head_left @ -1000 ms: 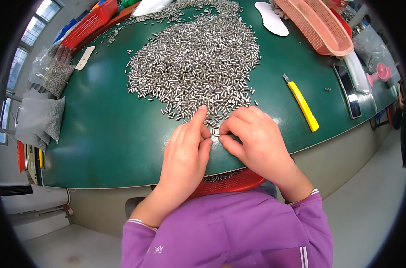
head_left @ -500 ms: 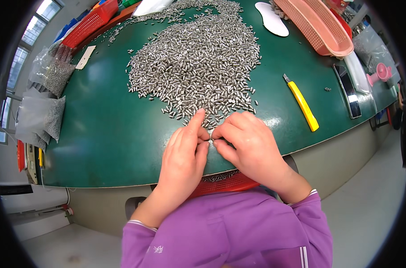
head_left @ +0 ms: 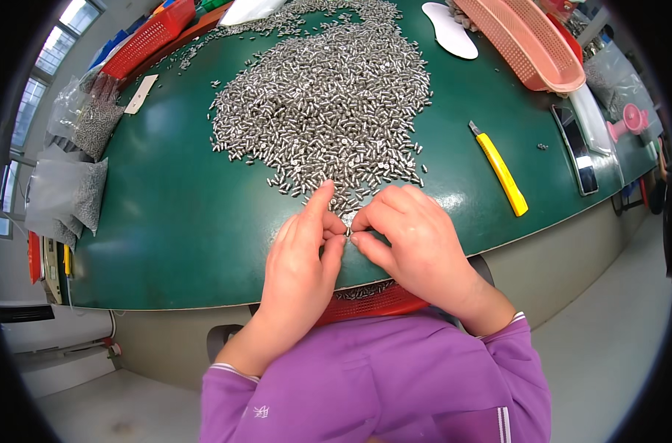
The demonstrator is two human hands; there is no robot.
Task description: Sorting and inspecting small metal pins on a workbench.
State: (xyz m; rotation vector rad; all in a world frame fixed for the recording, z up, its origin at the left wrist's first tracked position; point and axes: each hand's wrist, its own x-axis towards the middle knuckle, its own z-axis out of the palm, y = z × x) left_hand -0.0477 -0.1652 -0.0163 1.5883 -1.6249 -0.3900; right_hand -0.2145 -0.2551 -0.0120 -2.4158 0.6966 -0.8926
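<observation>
A big heap of small silvery metal pins (head_left: 321, 103), short and cylindrical, covers the middle of the green table. At its near edge my two hands meet around one small metal pin (head_left: 348, 232), which shows between the fingertips. My left hand (head_left: 299, 255) has its thumb and curled fingers closed at the pin, while its index finger points forward to the edge of the heap. From the other side, my right hand (head_left: 413, 232) pinches at the pin with thumb and forefinger. Below the table edge, a red basket (head_left: 373, 304) with more pins sits by my lap, partly covered by my arms.
A yellow utility knife (head_left: 502, 173) lies right of the heap, blade out. Farther right are a phone (head_left: 574, 151) and a pink basket (head_left: 524, 44). Bags of small parts (head_left: 70, 192) stand at the left edge; a red basket (head_left: 151, 37) is at the far left.
My left index finger has drawn slightly left at the heap's edge. The pin between my fingertips shows more plainly now; my right hand has barely moved.
</observation>
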